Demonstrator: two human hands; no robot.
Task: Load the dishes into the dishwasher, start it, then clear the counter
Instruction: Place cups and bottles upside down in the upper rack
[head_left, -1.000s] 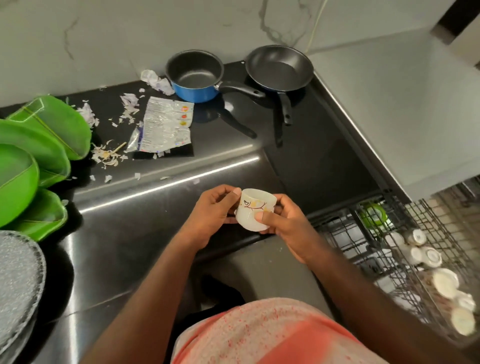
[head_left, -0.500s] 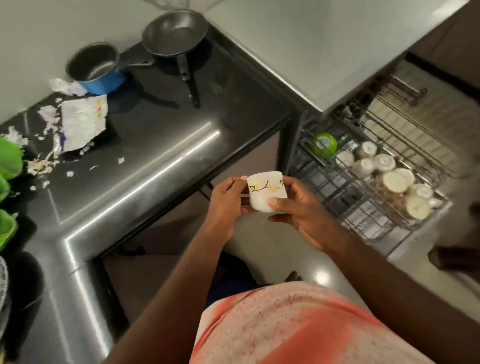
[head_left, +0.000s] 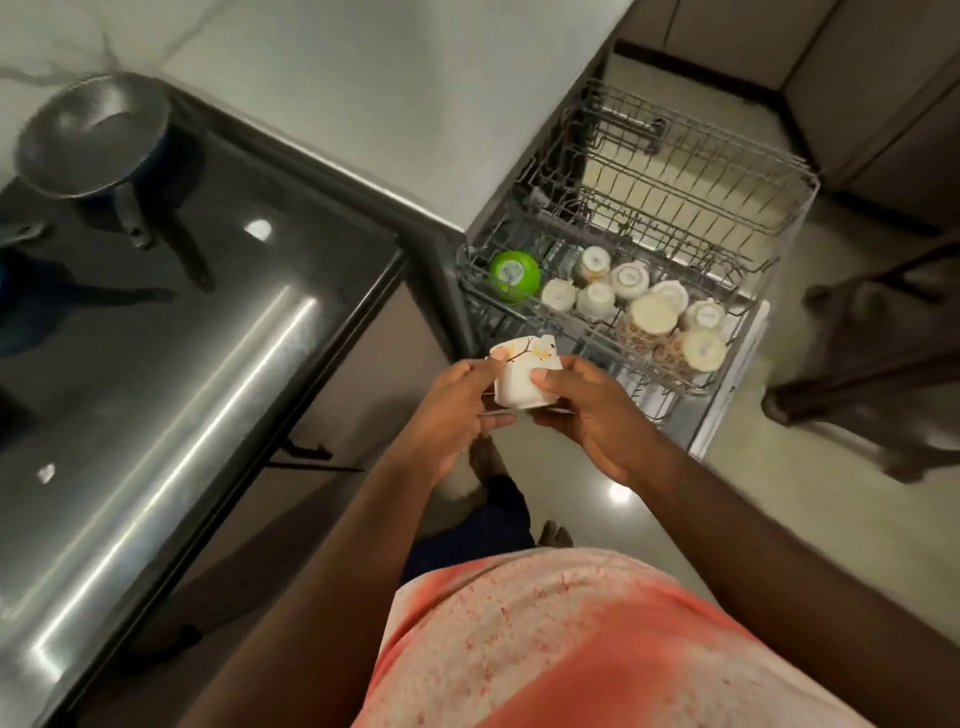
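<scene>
Dark steel desk (head_left: 171, 364) is filling the left side, w/ a frying pan (head_left: 88, 130) sitting at its far end, handle pointing back toward the viewer. At centre, the left hand (head_left: 457, 410) & right hand (head_left: 592, 415) are both holding a white cup (head_left: 519, 387) w/ a branch pattern. It is tilting in the air, off the desk's corner & just short of the near dishwasher rack (head_left: 675, 382). Left fingers (head_left: 475, 370) are curling round the cup's left side. The right thumb is pressing on its wall, w/ the other fingers tucking under the base. Further right, the near rack is standing pulled out, carrying a green bowl (head_left: 514, 270) & several upturned cups (head_left: 597, 299) in a cluster. A 2nd wire rack (head_left: 675, 171) is sitting beyond it.
</scene>
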